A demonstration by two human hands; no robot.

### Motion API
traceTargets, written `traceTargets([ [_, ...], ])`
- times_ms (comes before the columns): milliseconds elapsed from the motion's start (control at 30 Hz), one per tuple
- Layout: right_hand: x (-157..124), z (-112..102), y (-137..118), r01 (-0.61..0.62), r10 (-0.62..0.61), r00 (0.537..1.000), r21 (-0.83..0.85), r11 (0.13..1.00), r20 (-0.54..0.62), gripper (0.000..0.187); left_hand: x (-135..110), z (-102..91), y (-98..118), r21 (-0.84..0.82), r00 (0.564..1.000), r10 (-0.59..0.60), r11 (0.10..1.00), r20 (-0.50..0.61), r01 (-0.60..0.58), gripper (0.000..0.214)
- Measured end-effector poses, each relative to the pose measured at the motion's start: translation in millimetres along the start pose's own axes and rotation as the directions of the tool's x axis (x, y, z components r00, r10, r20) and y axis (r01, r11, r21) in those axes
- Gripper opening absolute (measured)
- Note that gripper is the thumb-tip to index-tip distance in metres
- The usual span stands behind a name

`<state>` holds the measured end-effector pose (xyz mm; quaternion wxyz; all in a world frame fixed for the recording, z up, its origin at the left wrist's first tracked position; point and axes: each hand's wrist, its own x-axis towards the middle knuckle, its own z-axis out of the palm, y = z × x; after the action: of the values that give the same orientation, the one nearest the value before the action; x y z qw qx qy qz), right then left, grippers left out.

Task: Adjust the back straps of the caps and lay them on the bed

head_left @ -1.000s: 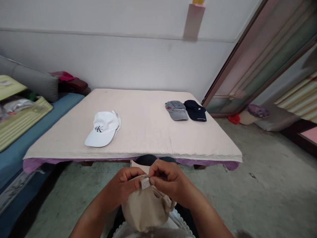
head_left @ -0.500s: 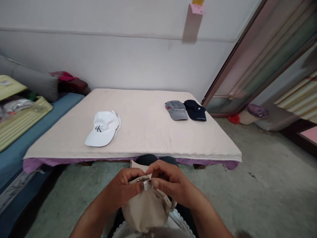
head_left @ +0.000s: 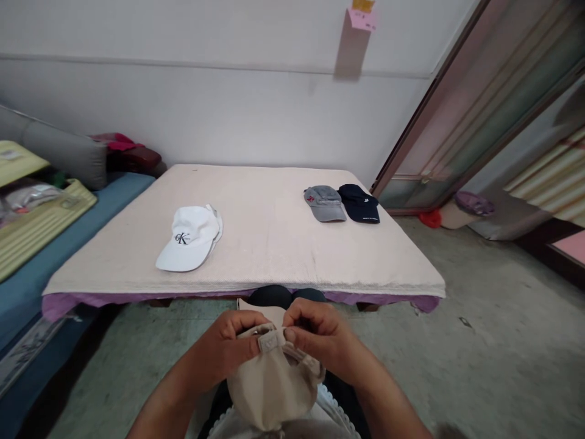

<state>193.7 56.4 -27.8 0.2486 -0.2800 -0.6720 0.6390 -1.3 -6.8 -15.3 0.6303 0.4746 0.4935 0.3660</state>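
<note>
A beige baseball cap (head_left: 273,390) rests over my lap, its back strap turned up toward me and its brim pointing toward the table. My left hand (head_left: 231,344) pinches the strap beside a small metal-looking buckle (head_left: 269,341). On the other side of the buckle, my right hand (head_left: 317,329) pinches the strap between thumb and fingers. Beyond my hands, a white cap (head_left: 189,238) with black "CK" lettering lies on the table's left part. A grey cap (head_left: 325,204) and a navy cap (head_left: 359,204) lie side by side toward the right.
The low table (head_left: 256,244) has a cream cover over a purple cloth, with a white wall behind it. At left stands a blue bed (head_left: 27,262) with a grey cushion (head_left: 68,146) and a yellow case. A bin (head_left: 461,210) stands on the floor at right.
My right hand has shifted slightly right, away from my left hand, along the strap. The buckle now shows flatter and more fully between them.
</note>
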Motion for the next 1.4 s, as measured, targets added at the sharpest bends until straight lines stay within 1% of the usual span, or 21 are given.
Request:
traceTargets([
  [67, 0.9, 1.0, -3.9, 0.030, -0.031, 0.999, -0.119, 0.992, -0.011, 0.008, 0.0, -0.1, 0.5, 0.003, 1.000, 0.008, 1.000, 0.025, -0.008, 0.025],
  [133, 1.8, 1.5, -6.1, 0.036, -0.046, 0.998, -0.231, 0.972, -0.038, 0.007, -0.4, -0.9, -1.4, -0.003, 0.999, 0.007, 1.000, 0.034, -0.007, 0.025],
  [200, 2.4, 1.3, -7.1, 0.020, -0.041, 0.997, -0.286, 0.958, -0.067, 0.009, -1.1, -2.4, -5.1, -0.018, 1.000, -0.007, 1.000, 0.017, 0.007, 0.026],
  [233, 2.5, 1.0, -7.5, 0.011, -0.035, 0.997, -0.291, 0.957, -0.074, 0.009, -1.5, -3.2, -7.2, -0.027, 1.000, -0.013, 1.000, -0.011, 0.013, 0.026],
  [333, 2.1, 0.6, -8.9, 0.008, -0.025, 0.998, -0.258, 0.966, -0.062, 0.006, -2.3, -4.8, -11.8, -0.043, 0.992, -0.028, 0.999, -0.125, 0.022, 0.031],
  [400, 1.0, 1.2, -10.4, 0.015, -0.024, 0.999, -0.223, 0.975, -0.041, 0.005, -2.0, -4.7, -12.2, -0.044, 0.987, -0.053, 0.998, -0.154, 0.047, 0.033],
  [467, -0.1, 2.3, -11.9, 0.003, -0.004, 1.000, -0.165, 0.986, -0.006, 0.004, -0.9, -3.9, -11.1, -0.050, 0.987, -0.088, 0.995, -0.131, 0.082, 0.033],
  [500, -0.5, 2.9, -12.3, -0.007, 0.009, 1.000, -0.126, 0.992, 0.016, 0.007, 0.0, -3.3, -10.3, -0.052, 0.988, -0.097, 0.994, -0.117, 0.092, 0.033],
  [600, 0.7, 3.3, -11.4, -0.017, 0.019, 0.998, -0.017, 1.000, 0.065, 0.015, 2.9, -1.5, -8.1, -0.069, 0.993, -0.096, 0.993, -0.070, 0.091, 0.033],
  [667, 3.1, 2.8, -8.7, -0.012, 0.009, 0.997, 0.031, 0.999, 0.082, 0.017, 4.4, 0.1, -7.1, -0.100, 0.994, -0.100, 0.990, -0.039, 0.095, 0.030],
  [733, 5.5, 2.2, -5.1, -0.021, 0.016, 0.996, 0.062, 0.998, 0.084, 0.017, 5.1, 2.2, -6.4, -0.159, 0.994, -0.102, 0.983, -0.047, 0.093, 0.025],
  [800, 7.0, 2.0, -2.0, -0.029, 0.023, 0.997, 0.081, 0.996, 0.076, 0.016, 5.2, 4.6, -6.4, -0.219, 0.991, -0.093, 0.973, -0.100, 0.069, 0.022],
  [900, 6.6, 1.9, -0.4, -0.009, 0.005, 0.998, 0.069, 0.998, 0.060, 0.013, 4.4, 7.7, -7.0, -0.270, 0.980, -0.063, 0.963, -0.187, 0.011, 0.030],
  [967, 5.3, 1.4, -1.1, -0.002, -0.001, 0.998, 0.048, 0.999, 0.059, 0.013, 3.3, 9.0, -7.3, -0.276, 0.977, -0.043, 0.961, -0.208, -0.016, 0.033],
  [1100, 3.3, -0.4, -3.8, -0.023, 0.022, 0.996, 0.015, 1.000, 0.081, 0.013, 0.2, 9.0, -7.0, -0.244, 0.983, -0.031, 0.970, -0.181, -0.014, 0.029],
  [1200, 3.3, -1.0, -5.6, -0.014, 0.015, 0.995, -0.010, 1.000, 0.097, 0.012, -2.1, 6.6, -7.2, -0.176, 0.989, -0.029, 0.984, -0.146, 0.003, 0.023],
  [1300, 3.6, -0.5, -7.1, -0.003, 0.008, 0.994, -0.038, 0.999, 0.108, 0.012, -3.7, 2.9, -7.8, -0.119, 0.992, -0.053, 0.992, -0.113, 0.039, 0.017],
  [1367, 3.4, -0.2, -7.4, -0.007, 0.011, 0.995, -0.047, 0.999, 0.103, 0.013, -4.5, -0.1, -8.0, -0.110, 0.992, -0.075, 0.992, -0.101, 0.063, 0.015],
  [1400, 3.2, -0.2, -7.3, -0.011, 0.015, 0.995, -0.046, 0.999, 0.097, 0.013, -4.8, -1.6, -7.9, -0.108, 0.993, -0.068, 0.992, -0.097, 0.057, 0.016],
])
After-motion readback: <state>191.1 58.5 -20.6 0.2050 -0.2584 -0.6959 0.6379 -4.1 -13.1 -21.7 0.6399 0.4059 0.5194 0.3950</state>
